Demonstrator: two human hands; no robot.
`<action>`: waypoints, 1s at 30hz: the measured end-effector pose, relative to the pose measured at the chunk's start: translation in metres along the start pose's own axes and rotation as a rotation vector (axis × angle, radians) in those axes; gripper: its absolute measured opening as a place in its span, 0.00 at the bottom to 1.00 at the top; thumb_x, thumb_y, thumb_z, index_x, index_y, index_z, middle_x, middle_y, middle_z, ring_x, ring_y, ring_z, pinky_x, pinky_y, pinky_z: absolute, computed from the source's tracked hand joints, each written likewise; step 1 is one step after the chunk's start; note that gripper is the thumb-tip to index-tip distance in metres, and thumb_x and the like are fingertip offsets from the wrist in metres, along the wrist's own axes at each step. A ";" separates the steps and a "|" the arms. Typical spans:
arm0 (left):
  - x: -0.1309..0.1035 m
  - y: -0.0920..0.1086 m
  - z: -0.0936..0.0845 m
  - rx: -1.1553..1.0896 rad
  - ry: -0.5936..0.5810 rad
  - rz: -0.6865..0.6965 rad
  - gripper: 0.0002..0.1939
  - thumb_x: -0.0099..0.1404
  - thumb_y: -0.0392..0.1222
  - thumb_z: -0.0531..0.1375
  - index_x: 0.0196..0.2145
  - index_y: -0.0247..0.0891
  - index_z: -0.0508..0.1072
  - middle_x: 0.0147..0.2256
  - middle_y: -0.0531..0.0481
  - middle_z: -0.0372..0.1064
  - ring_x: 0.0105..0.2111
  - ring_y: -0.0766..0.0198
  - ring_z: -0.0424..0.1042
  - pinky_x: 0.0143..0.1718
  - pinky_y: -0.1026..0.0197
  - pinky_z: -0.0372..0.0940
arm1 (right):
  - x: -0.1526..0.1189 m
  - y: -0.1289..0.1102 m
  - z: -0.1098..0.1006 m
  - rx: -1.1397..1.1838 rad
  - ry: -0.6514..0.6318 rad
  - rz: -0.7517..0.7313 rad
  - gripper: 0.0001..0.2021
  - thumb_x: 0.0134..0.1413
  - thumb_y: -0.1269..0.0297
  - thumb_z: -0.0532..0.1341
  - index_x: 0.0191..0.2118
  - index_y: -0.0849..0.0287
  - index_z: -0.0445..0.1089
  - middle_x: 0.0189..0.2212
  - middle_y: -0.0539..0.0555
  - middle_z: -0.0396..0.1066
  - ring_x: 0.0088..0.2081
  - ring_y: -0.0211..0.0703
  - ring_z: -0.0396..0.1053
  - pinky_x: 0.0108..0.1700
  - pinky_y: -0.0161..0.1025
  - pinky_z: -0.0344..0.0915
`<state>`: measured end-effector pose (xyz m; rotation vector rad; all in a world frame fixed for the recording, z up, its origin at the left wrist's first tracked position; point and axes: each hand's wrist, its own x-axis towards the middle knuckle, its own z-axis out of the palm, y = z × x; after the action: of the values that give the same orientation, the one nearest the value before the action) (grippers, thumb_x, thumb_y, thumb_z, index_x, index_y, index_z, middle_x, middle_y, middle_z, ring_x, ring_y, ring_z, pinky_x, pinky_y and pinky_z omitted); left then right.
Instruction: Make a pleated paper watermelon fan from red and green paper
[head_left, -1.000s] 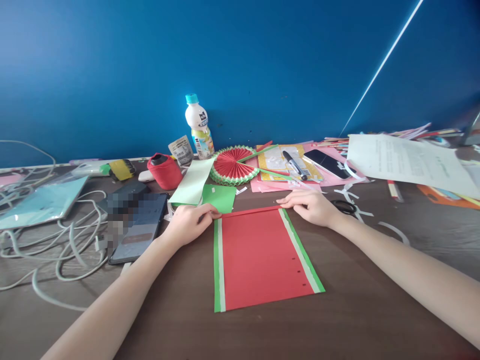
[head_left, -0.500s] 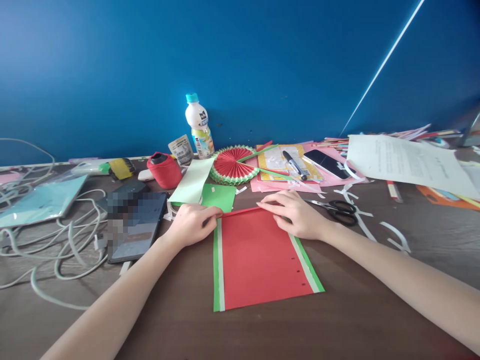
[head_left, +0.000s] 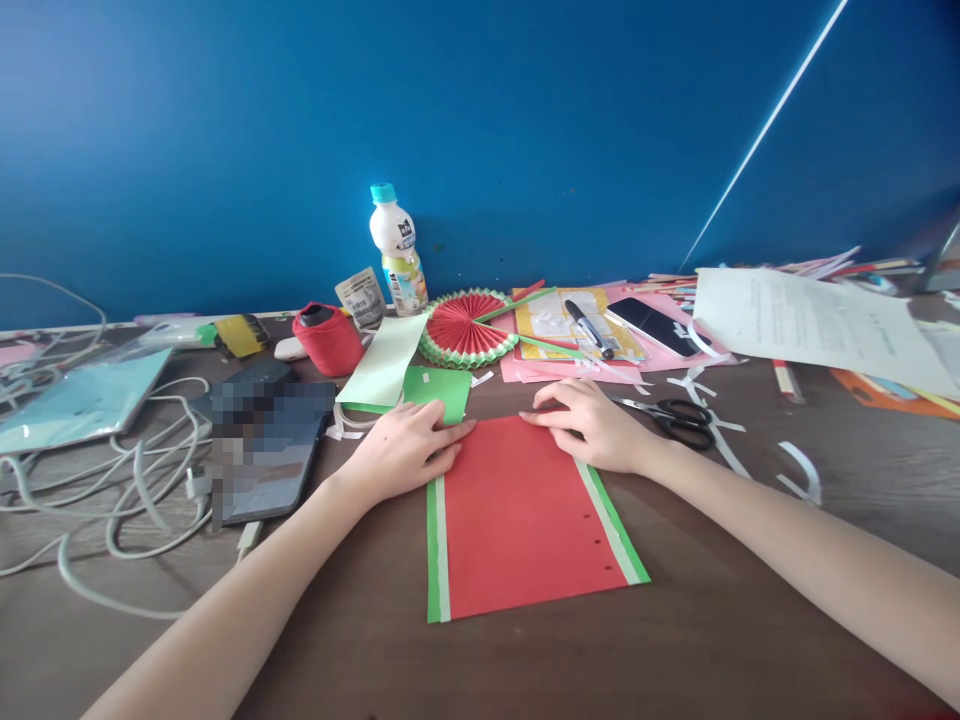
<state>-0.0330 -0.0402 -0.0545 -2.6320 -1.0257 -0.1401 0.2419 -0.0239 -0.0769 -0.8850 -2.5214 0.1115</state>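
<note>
A red paper sheet point(head_left: 525, 530) with white and green strips along its left and right sides lies flat on the brown table. Three small dark marks show near its right side. My left hand point(head_left: 412, 445) rests at the sheet's far left corner, its fingertips pressed on the far edge. At the far right corner, the fingers of my right hand point(head_left: 589, 425) pinch the same edge. Just beyond the sheet sits a green paper point(head_left: 448, 393), with a pale green strip point(head_left: 386, 360) partly over it.
Behind stand a bottle point(head_left: 397, 250) and a red-and-green pleated paper fan point(head_left: 469, 335). Black scissors point(head_left: 682, 423) and white paper scraps lie right, near a phone point(head_left: 656, 327) and a marker point(head_left: 589, 330). A tablet point(head_left: 281, 455) and cables point(head_left: 139, 480) are left.
My left hand has shifted right along the sheet's far edge, its fingers now over the paper. The raised fold at that edge now lies flatter. My right hand moved slightly.
</note>
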 end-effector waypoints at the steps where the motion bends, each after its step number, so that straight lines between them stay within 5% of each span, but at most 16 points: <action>1: 0.000 0.000 0.000 -0.011 0.008 -0.002 0.18 0.66 0.44 0.45 0.48 0.47 0.70 0.28 0.50 0.60 0.26 0.67 0.62 0.27 0.62 0.56 | 0.000 0.000 0.000 0.001 0.002 0.003 0.17 0.52 0.75 0.50 0.42 0.56 0.72 0.39 0.56 0.66 0.42 0.44 0.61 0.44 0.45 0.57; 12: 0.012 0.030 -0.003 0.097 0.093 -0.011 0.12 0.63 0.37 0.49 0.33 0.33 0.72 0.34 0.46 0.67 0.33 0.61 0.65 0.33 0.58 0.60 | 0.003 -0.005 -0.001 -0.079 0.008 -0.030 0.16 0.51 0.76 0.51 0.42 0.59 0.72 0.36 0.57 0.68 0.40 0.45 0.62 0.41 0.44 0.56; 18: 0.012 0.053 -0.006 0.094 -0.052 -0.165 0.16 0.63 0.43 0.49 0.41 0.30 0.70 0.39 0.42 0.66 0.34 0.60 0.66 0.27 0.60 0.64 | 0.005 -0.011 0.000 -0.189 0.001 -0.085 0.16 0.52 0.75 0.51 0.43 0.63 0.71 0.31 0.57 0.68 0.35 0.44 0.61 0.38 0.43 0.55; 22: 0.013 0.055 -0.008 0.073 -0.067 -0.164 0.21 0.64 0.44 0.48 0.53 0.33 0.62 0.42 0.43 0.65 0.39 0.59 0.65 0.25 0.62 0.63 | 0.006 -0.014 0.001 -0.225 -0.020 -0.096 0.17 0.55 0.71 0.50 0.49 0.63 0.67 0.38 0.59 0.68 0.39 0.45 0.61 0.39 0.43 0.55; 30: 0.014 0.051 -0.011 0.060 -0.108 -0.133 0.21 0.65 0.45 0.47 0.52 0.33 0.63 0.40 0.44 0.66 0.36 0.59 0.63 0.25 0.59 0.63 | 0.009 -0.016 0.000 -0.262 -0.156 -0.113 0.23 0.54 0.74 0.50 0.57 0.57 0.59 0.47 0.59 0.64 0.44 0.48 0.59 0.43 0.46 0.55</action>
<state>0.0123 -0.0699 -0.0542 -2.5415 -1.2214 0.0030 0.2264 -0.0304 -0.0697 -0.8579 -2.7694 -0.1975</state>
